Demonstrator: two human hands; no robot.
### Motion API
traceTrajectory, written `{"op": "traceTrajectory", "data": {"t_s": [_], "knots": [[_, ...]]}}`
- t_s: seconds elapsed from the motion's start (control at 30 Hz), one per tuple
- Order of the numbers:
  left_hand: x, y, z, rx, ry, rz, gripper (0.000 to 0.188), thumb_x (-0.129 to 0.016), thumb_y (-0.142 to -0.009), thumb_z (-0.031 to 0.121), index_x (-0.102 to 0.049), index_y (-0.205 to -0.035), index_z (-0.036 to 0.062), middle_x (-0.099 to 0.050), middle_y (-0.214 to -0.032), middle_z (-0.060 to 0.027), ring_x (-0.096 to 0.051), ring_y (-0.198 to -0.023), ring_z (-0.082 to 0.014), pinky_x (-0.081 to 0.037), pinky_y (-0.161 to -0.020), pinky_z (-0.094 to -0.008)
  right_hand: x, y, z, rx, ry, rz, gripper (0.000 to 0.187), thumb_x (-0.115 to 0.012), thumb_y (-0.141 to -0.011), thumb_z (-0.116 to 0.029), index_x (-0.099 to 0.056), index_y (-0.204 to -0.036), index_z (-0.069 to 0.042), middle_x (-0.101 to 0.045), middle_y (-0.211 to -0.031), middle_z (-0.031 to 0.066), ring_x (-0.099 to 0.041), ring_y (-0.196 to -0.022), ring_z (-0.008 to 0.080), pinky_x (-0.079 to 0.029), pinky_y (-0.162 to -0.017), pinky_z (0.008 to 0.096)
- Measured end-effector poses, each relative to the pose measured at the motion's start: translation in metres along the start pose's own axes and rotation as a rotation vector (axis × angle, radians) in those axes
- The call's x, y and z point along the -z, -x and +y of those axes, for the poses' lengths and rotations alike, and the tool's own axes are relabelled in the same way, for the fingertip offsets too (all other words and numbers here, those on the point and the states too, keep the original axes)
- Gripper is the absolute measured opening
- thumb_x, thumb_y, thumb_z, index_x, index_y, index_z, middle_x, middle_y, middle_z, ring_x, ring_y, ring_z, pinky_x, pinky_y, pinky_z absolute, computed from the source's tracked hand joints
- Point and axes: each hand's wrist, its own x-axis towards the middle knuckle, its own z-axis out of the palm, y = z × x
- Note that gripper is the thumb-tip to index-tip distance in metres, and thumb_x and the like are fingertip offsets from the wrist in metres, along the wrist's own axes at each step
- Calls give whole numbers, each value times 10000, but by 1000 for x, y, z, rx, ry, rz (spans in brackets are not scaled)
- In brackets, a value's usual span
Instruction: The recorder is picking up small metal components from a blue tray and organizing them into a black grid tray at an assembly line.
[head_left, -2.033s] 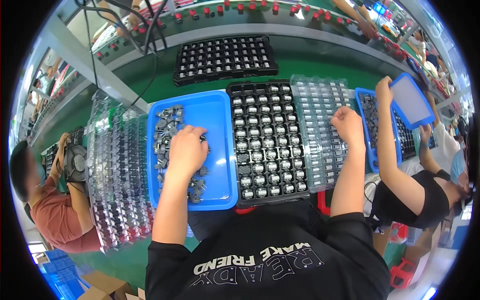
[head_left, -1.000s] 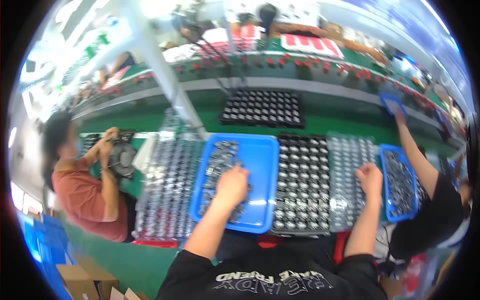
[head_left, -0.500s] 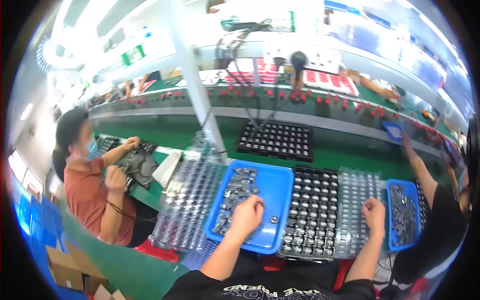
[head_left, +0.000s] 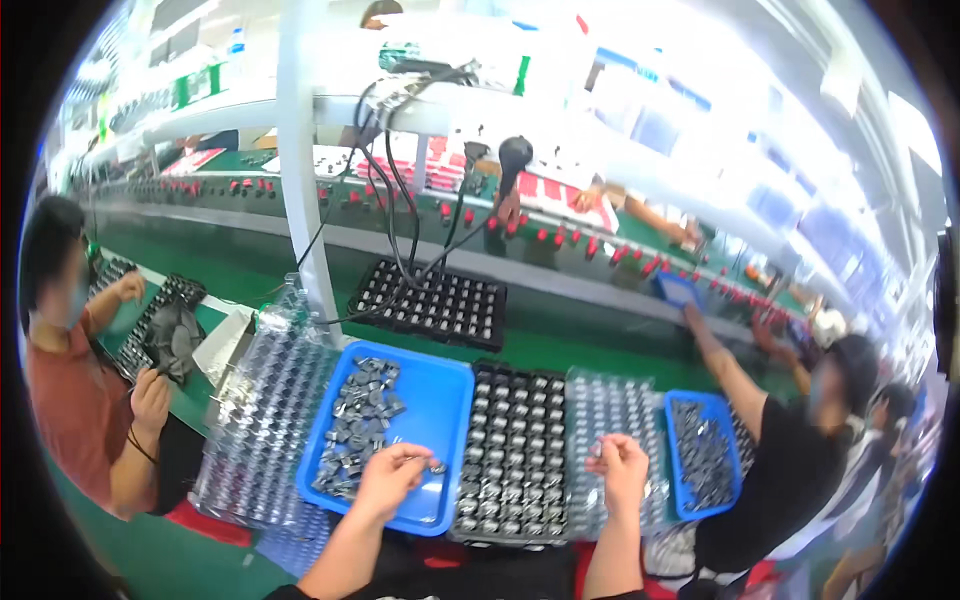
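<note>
My left hand (head_left: 388, 485) is over the blue tray (head_left: 432, 390), thumb and fingers closed at the tips on a small metal part (head_left: 437, 467). Many loose grey and silver parts (head_left: 362, 405) lie along the left side of that tray. To its right stands a black tray (head_left: 515, 440) with rows of small silver round parts in its pockets. My right hand (head_left: 624, 472) is over the clear plastic blister tray (head_left: 600, 405), fingertips pinched together. Whatever is between those fingertips is too small to name.
Another clear blister tray (head_left: 265, 420) lies left of the blue tray. A smaller blue tray (head_left: 703, 455) of grey parts stands at the right. Beyond are a filled black tray (head_left: 430, 305), hanging cables and a white post (head_left: 297, 170). Co-workers sit on both sides.
The view has turned right, so everything sits further left. My left fingertips have come onto the small part that lay apart in the blue tray. My right hand has moved left over the clear tray.
</note>
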Motion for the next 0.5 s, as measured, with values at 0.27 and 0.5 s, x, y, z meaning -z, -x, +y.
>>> {"op": "traceTrajectory", "data": {"t_s": [0.27,0.5], "knots": [[-47,-14,25,58,338,-295,466,-563,-1022,121,-494,-1465,-3,-610,-1366,-165,-665,-1010,-211,-559,-844,-327,-69,25,-10,-187,-309,-407,248,-683,-904,24,-626,-1145,10,-695,-989,121,-698,-827,174,-602,-763,307],[-44,10,34,-45,268,-316,409,-651,-998,131,-557,-1373,-3,-618,-1308,-148,-680,-955,-194,-585,-820,-324,-114,69,-36,1,-103,-443,326,-734,-807,117,-658,-1114,40,-707,-989,109,-701,-827,159,-584,-763,279]]}}
